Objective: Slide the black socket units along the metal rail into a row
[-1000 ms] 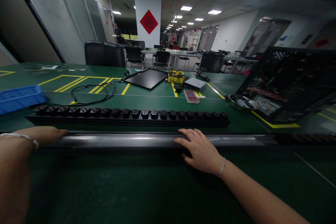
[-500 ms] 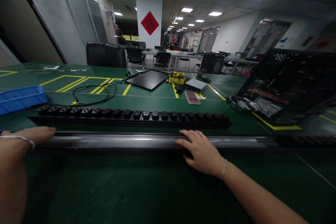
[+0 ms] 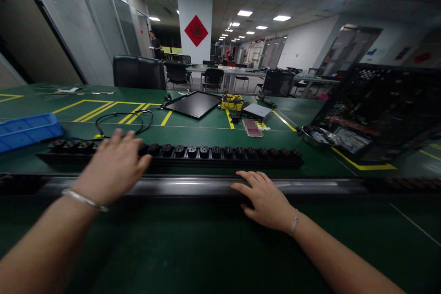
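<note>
A long dark metal bar (image 3: 186,187) with a shiny top lies crosswise on the green table. My right hand (image 3: 267,200) rests on it, fingers stretched over the top and thumb at the near side. Over the bar's left part, my left hand (image 3: 113,167) is spread and slightly blurred, its fingertips reaching across a black strip with a row of sockets (image 3: 203,152). Whether the left palm touches the bar, I cannot tell. The socket strip lies just beyond the bar, partly hidden by that hand. Dark socket-like parts (image 3: 406,184) show at the bar's right end.
A blue plastic bin (image 3: 29,129) stands at the left, near a looped black cable (image 3: 124,124). Farther back lie a black flat panel (image 3: 196,104), a yellow box (image 3: 231,102) and a phone (image 3: 252,127). A metal bowl (image 3: 319,138) and an open computer case (image 3: 382,115) stand right.
My left hand has left the far-left part of the bar and moved right and forward, its fingers now spread. My right hand has stayed in place on the bar.
</note>
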Demonstrator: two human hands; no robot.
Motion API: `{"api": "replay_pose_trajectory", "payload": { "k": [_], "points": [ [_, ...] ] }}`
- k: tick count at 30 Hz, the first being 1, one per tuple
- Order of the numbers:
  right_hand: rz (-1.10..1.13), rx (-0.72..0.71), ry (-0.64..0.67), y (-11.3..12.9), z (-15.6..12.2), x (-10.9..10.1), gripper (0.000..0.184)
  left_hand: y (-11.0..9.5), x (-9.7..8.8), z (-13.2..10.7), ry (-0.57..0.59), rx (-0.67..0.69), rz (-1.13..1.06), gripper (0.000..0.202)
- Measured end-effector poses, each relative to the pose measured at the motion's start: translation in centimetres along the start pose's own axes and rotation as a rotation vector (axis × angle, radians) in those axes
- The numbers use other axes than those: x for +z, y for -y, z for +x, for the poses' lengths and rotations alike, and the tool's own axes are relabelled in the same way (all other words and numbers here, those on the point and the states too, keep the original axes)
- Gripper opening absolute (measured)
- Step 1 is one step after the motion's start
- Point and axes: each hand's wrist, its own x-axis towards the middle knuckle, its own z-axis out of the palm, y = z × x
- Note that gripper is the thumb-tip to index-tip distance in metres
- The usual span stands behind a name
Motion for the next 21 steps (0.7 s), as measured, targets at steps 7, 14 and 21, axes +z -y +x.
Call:
{"api": "replay_pose_trajectory", "payload": {
  "k": [7,14,21],
  "points": [
    [-0.021,-0.009,-0.023,0.0,-0.1,0.3,0.050,-16.1,3.5,-3.7,-0.083,0.488,-0.221,0.056],
    [0.100,-0.063,0.046,-0.7,-0.2,-1.0,0.054,-15.7,4.6,-3.9,-0.030,0.456,-0.222,0.053],
    [-0.024,0.653,-0.474,-10.3,-3.2,-6.0,0.036,-15.9,4.4,-3.9,-0.031,0.465,-0.227,0.054]
  ]
}}
